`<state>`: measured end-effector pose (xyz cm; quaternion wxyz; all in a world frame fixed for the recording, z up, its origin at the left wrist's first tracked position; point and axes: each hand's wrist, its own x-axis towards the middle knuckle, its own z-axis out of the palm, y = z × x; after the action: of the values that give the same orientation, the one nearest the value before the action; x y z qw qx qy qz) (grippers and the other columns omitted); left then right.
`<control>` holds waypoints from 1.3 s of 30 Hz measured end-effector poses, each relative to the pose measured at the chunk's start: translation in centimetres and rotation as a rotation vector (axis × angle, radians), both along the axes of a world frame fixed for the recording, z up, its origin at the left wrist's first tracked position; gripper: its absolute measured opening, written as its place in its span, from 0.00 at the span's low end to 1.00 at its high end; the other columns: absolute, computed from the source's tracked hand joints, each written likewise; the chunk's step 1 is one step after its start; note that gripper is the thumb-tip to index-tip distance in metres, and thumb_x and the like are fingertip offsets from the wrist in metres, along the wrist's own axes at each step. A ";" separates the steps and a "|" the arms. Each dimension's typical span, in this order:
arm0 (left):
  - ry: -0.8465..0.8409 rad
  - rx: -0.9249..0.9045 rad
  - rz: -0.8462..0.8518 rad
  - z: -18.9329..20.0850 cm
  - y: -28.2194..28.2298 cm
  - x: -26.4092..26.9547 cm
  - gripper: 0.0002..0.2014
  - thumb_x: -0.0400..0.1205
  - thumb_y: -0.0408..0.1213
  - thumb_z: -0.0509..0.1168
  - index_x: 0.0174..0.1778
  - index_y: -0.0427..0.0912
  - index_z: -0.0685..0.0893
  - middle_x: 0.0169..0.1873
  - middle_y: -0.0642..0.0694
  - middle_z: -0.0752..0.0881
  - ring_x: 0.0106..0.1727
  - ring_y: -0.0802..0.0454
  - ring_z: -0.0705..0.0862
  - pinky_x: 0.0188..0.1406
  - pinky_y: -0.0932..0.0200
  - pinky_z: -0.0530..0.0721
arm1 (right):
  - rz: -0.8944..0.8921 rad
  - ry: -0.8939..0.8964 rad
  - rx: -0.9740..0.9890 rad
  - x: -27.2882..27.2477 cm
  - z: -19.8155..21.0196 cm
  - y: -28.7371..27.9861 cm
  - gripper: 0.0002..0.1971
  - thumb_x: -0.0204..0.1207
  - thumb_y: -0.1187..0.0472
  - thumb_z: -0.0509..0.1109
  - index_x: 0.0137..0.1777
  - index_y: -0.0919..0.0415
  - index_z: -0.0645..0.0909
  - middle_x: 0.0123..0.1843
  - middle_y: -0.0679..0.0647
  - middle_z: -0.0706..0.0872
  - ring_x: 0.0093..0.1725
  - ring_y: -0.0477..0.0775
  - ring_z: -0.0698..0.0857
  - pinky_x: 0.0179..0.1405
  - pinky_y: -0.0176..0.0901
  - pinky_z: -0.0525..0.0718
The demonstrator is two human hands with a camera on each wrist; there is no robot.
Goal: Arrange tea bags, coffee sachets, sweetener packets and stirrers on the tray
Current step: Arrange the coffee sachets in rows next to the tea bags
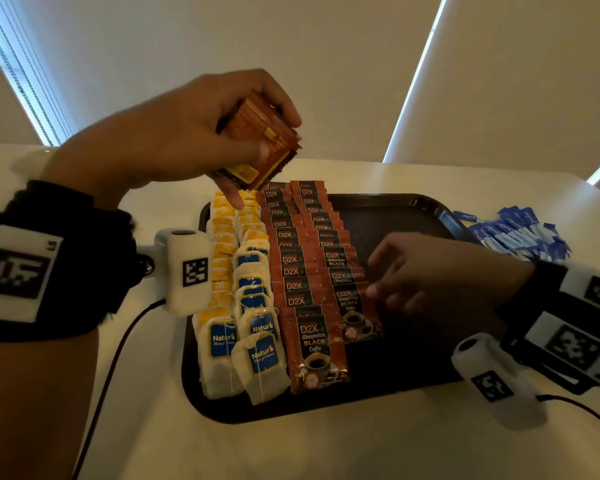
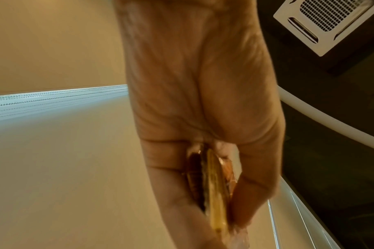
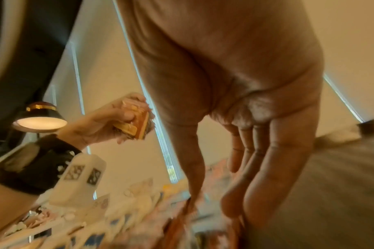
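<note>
A dark tray [image 1: 395, 216] lies on a white table. Its left part holds two columns of tea bags [image 1: 243, 306], with two columns of red-brown coffee sachets [image 1: 302, 271] next to them. My left hand [image 1: 257, 133] is raised over the tray's far left corner and grips a stack of coffee sachets [image 1: 260, 147]; the stack [image 2: 213, 193] shows edge-on between thumb and fingers. My right hand [image 1: 385, 282] is low over the tray, fingers nearly straight, its tips touching the right edge of the right sachet column. In the right wrist view this hand [image 3: 213, 207] is blurred above the sachets.
Blue and white packets [image 1: 520, 233] lie in a heap on the table beyond the tray's right rim. The tray's right half is bare. Black cables [image 1: 111, 358] run from both wrist cameras across the table [image 1: 326, 452]. A lit lamp [image 3: 39, 116] stands at the left.
</note>
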<state>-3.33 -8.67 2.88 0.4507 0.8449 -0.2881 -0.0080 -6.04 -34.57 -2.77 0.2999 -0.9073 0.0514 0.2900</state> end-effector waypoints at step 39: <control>-0.014 -0.128 -0.040 0.5 -1.9 -0.9 0.14 0.79 0.28 0.66 0.53 0.51 0.75 0.46 0.49 0.85 0.42 0.53 0.90 0.26 0.66 0.86 | -0.092 -0.260 0.440 -1.1 3.4 1.0 0.11 0.75 0.70 0.68 0.56 0.59 0.82 0.50 0.57 0.88 0.44 0.51 0.90 0.36 0.39 0.88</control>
<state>-4.23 -10.53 3.35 0.5016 0.8084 -0.3080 0.0073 -7.11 -33.58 0.65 0.5069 -0.8467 -0.0107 0.1613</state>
